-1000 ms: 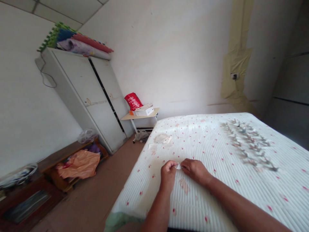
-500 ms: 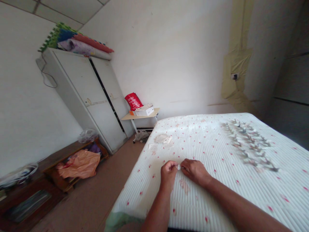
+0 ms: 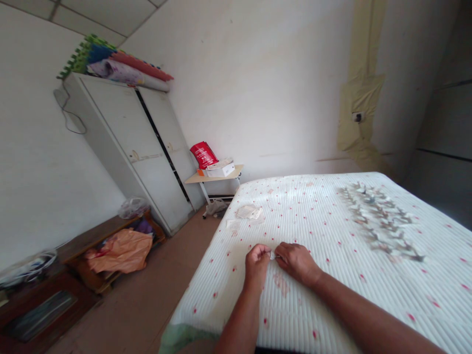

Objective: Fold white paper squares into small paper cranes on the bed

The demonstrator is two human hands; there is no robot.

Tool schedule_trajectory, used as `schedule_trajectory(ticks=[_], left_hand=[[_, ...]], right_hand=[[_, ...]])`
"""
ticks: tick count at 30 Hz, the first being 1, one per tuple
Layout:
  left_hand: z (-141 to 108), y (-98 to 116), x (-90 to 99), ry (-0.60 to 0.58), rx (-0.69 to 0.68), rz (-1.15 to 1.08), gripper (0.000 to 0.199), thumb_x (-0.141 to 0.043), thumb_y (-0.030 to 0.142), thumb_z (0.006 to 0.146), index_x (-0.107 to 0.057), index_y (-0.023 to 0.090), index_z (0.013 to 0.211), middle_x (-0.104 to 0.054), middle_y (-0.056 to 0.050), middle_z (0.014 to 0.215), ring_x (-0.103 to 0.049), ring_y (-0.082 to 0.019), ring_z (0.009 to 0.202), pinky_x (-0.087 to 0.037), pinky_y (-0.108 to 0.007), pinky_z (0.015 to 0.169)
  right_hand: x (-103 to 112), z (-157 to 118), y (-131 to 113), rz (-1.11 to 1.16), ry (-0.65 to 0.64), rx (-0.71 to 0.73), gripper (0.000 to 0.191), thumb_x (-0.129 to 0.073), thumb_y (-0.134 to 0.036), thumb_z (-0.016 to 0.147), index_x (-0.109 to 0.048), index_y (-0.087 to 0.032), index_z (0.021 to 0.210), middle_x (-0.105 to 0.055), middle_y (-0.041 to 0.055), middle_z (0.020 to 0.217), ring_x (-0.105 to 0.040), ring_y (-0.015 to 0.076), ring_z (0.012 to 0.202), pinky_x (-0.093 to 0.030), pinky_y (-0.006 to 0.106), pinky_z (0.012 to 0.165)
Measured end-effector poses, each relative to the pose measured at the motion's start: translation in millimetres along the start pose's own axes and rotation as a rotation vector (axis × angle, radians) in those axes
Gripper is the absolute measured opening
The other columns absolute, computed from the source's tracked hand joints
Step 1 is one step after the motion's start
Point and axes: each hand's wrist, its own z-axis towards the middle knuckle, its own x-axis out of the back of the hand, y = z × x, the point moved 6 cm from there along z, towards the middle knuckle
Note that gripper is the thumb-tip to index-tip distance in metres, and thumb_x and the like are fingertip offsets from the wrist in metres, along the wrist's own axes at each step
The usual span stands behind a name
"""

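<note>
Left hand (image 3: 257, 263) and right hand (image 3: 297, 262) are close together, fingertips of both pinched on a small white paper scrap (image 3: 272, 255). Most of the scrap is hidden by the fingers, so its exact shape can't be made out. It sits just above the mattress (image 3: 368, 307), near the edge closest to the person, and the hands are low over the quilted white cover with red dots.

The scrap looks very light, thin and soft: it will crease easily and could tear if pulled hard. Best held at its edges with fingertips, using a light pinch from both sides.

Farther up the mattress, rows of small folded paper pieces (image 3: 379, 221) lie in a loose group, too blurred to tell their exact form. Loose paper (image 3: 249, 212) lies nearer the far left edge. Beyond the bed, a worktop (image 3: 214, 180) holds a red bag (image 3: 204, 155) and a white box (image 3: 220, 170). A grey cabinet (image 3: 129, 147) stands in the corner.
</note>
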Motion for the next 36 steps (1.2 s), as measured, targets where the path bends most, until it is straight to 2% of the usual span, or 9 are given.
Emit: schedule_trajectory(ticks=[12,25,36], left_hand=[[0.6,-2.9,-0.2,-0.026,-0.019,0.039,0.005,-0.052,0.015,0.064,-0.056,0.015,0.066,-0.056,0.002,0.061,-0.05,-0.011,0.061,-0.037,-0.02,0.06],[-1.4,2.5,-2.5,-0.022,0.043,0.009,0.012,-0.055,0.013,0.056,-0.059,0.013,0.067,-0.056,0.001,0.058,-0.048,-0.01,0.056,-0.035,-0.019,0.054],[0.7,-3.1,-1.8,0.005,0.026,0.045,0.017,-0.055,0.011,0.054,-0.061,0.014,0.069,-0.055,0.002,0.056,-0.047,-0.01,0.055,-0.035,-0.019,0.053]], right_hand=[[-0.2,0.1,-0.7,-0.009,0.007,0.003,0.017,-0.041,-0.017,0.081,-0.058,-0.017,0.075,-0.061,0.0023,0.074,-0.056,0.0126,0.066,-0.034,0.022,0.06],[0.6,0.4,1.8,-0.002,0.001,-0.031,0.018,-0.041,-0.018,0.082,-0.058,-0.017,0.076,-0.061,0.0023,0.074,-0.057,0.0125,0.067,-0.033,0.022,0.059],[-2.2,-1.9,6.7,0.067,-0.014,-0.056,0.015,-0.045,-0.027,0.081,-0.058,-0.019,0.083,-0.061,0.0026,0.081,-0.058,0.0132,0.071,-0.034,0.022,0.06]])
